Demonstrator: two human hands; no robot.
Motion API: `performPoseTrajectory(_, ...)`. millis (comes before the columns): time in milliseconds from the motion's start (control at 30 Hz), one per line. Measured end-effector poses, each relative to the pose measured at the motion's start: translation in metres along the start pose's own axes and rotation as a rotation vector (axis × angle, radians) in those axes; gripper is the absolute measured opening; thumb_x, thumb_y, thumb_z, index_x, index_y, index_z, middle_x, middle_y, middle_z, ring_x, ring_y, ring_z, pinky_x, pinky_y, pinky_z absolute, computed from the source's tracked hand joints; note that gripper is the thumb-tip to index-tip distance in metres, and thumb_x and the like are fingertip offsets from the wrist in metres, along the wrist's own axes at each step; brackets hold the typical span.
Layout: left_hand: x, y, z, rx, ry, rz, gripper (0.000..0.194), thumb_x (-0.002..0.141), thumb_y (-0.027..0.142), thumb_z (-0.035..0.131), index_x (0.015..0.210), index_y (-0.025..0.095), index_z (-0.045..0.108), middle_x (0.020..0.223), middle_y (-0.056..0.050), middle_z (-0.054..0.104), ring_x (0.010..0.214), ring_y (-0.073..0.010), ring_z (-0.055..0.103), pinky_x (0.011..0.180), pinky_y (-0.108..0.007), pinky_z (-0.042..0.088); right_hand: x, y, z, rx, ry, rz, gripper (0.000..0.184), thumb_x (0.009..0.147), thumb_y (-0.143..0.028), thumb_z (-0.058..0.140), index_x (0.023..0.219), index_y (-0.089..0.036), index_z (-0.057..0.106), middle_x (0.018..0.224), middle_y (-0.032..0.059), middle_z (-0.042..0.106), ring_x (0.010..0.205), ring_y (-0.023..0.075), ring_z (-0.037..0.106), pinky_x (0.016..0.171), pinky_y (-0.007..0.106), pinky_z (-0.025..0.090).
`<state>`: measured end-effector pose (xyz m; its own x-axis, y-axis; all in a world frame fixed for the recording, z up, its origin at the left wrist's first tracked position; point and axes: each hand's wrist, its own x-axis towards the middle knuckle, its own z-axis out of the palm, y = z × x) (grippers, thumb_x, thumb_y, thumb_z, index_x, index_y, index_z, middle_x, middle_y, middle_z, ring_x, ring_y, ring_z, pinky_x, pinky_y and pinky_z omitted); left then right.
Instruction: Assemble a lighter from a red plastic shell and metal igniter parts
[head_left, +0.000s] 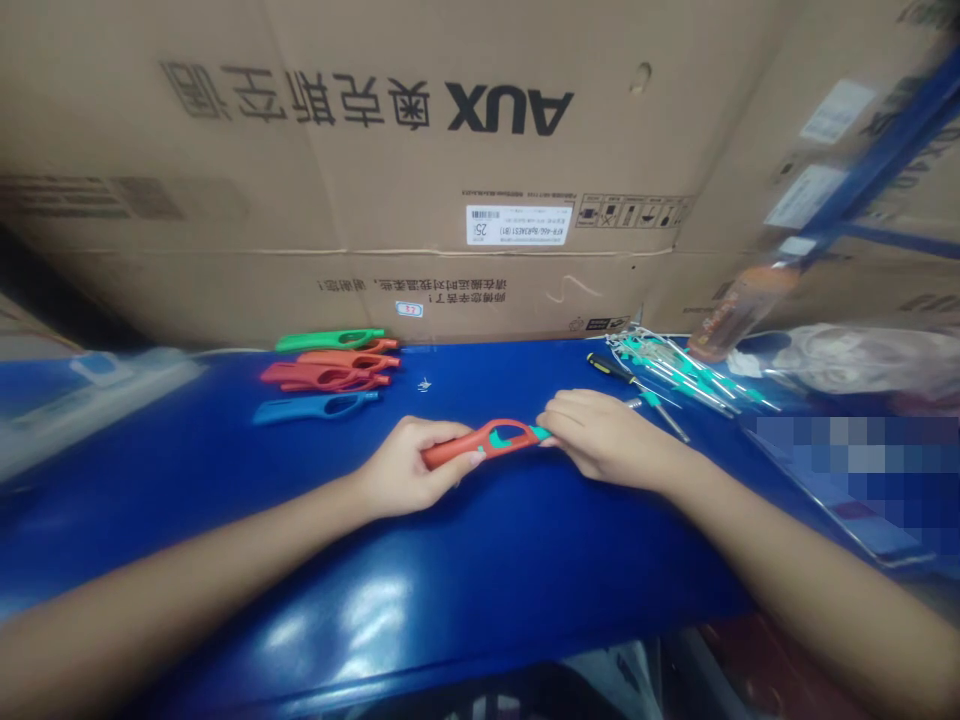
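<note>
A red long-nosed lighter (469,445) with a teal trigger and teal collar is held level above the blue table. My left hand (409,465) is closed round its handle, thumb along the near side. My right hand (600,430) is closed at the teal collar, its fingers covering the front part. A short metal tip shows past the right hand's far side. Left of my hands lie several lighter handles: a green handle (330,341), red handles (300,373) and a blue handle (315,408). To the right is a pile of metal lighter tubes with teal parts (667,362).
A black and yellow screwdriver (611,368) lies by the tubes. Behind them stand an orange-brown bottle (742,310) and a clear plastic bag (862,355). A large cardboard box (375,210) walls off the table's back. A phone-like slab (847,500) rests at the right.
</note>
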<state>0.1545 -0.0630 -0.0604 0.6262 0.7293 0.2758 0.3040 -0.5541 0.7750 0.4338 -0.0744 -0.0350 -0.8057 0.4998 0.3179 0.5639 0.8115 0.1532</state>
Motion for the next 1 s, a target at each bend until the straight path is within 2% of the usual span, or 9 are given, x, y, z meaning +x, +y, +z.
performPoseTrajectory(133,0.001,-0.004,0.002,0.026,-0.073,-0.027,0.028,0.093,0.037,0.057,0.086,0.012,0.070,0.061,0.001,0.061,0.052,-0.0091,0.051,0.052,-0.020,0.039,0.000,0.000,0.005,0.010,-0.051,0.009,0.030,0.102,-0.023,0.040,0.087,-0.014,0.064,0.078,0.0077,0.061,0.073,0.0198,0.048,0.069,0.033,0.038)
performPoseTrajectory(300,0.010,-0.006,0.006,0.232,-0.088,0.001,0.028,0.094,0.037,0.056,0.092,0.015,0.072,0.064,0.002,0.061,0.053,-0.0087,0.045,0.052,-0.022,0.034,0.001,0.009,0.021,0.097,-0.200,0.085,0.023,0.101,-0.028,0.047,0.089,-0.016,0.062,0.083,0.0080,0.063,0.077,0.0205,0.055,0.069,0.031,0.039)
performPoseTrajectory(400,0.013,-0.006,0.007,0.278,-0.070,0.046,0.028,0.096,0.037,0.055,0.103,0.017,0.072,0.076,0.000,0.067,0.061,-0.0109,0.053,0.059,-0.024,0.039,-0.001,0.015,0.025,0.212,-0.185,0.223,0.019,0.101,-0.031,0.047,0.098,-0.018,0.060,0.090,0.0068,0.064,0.079,0.0194,0.059,0.067,0.029,0.040)
performPoseTrajectory(467,0.013,-0.007,0.006,0.258,-0.052,0.067,0.029,0.097,0.037,0.053,0.112,0.018,0.070,0.091,-0.003,0.071,0.074,-0.0139,0.061,0.069,-0.025,0.046,-0.002,0.017,0.022,0.243,-0.163,0.289,0.018,0.100,-0.033,0.048,0.099,-0.019,0.059,0.091,0.0054,0.064,0.075,0.0181,0.059,0.064,0.028,0.039)
performPoseTrajectory(567,0.012,-0.012,0.004,0.226,0.049,0.091,0.032,0.100,0.035,0.048,0.121,0.019,0.066,0.108,-0.007,0.069,0.096,-0.0182,0.065,0.087,-0.030,0.049,-0.003,0.018,0.014,0.213,-0.086,0.298,0.018,0.099,-0.033,0.051,0.105,-0.019,0.060,0.097,0.0067,0.064,0.082,0.0195,0.061,0.068,0.029,0.043)
performPoseTrajectory(667,0.014,-0.021,0.002,0.231,0.147,0.103,0.031,0.097,0.036,0.055,0.121,0.019,0.067,0.110,-0.009,0.067,0.099,-0.0197,0.063,0.090,-0.033,0.051,-0.005,0.022,0.010,0.175,-0.021,0.271,0.022,0.100,-0.033,0.049,0.110,-0.019,0.063,0.102,0.0096,0.063,0.091,0.0219,0.062,0.076,0.032,0.047)
performPoseTrajectory(800,0.016,-0.029,0.001,0.279,0.131,0.107,0.042,0.084,0.042,0.074,0.120,0.022,0.067,0.113,-0.008,0.066,0.104,-0.0226,0.061,0.096,-0.039,0.050,-0.009,0.031,0.013,0.244,-0.056,0.278,0.025,0.100,-0.035,0.048,0.101,-0.019,0.067,0.096,0.0089,0.064,0.086,0.0207,0.062,0.076,0.033,0.049)
performPoseTrajectory(900,0.015,-0.032,0.001,0.333,0.112,0.101,0.035,0.087,0.038,0.070,0.118,0.022,0.069,0.109,-0.007,0.065,0.102,-0.0227,0.060,0.095,-0.040,0.050,-0.011,0.038,0.015,0.332,-0.094,0.299,0.024,0.096,-0.038,0.055,0.097,-0.019,0.069,0.094,0.0080,0.065,0.085,0.0198,0.062,0.075,0.032,0.049)
performPoseTrajectory(1000,0.014,-0.032,0.002,0.350,0.105,0.080,0.033,0.088,0.034,0.066,0.119,0.022,0.068,0.107,-0.007,0.065,0.100,-0.0228,0.060,0.093,-0.041,0.051,-0.015,0.052,0.014,0.383,-0.039,0.436,0.028,0.090,-0.045,0.061,0.096,-0.019,0.070,0.092,0.0076,0.068,0.084,0.0206,0.063,0.075,0.033,0.050)
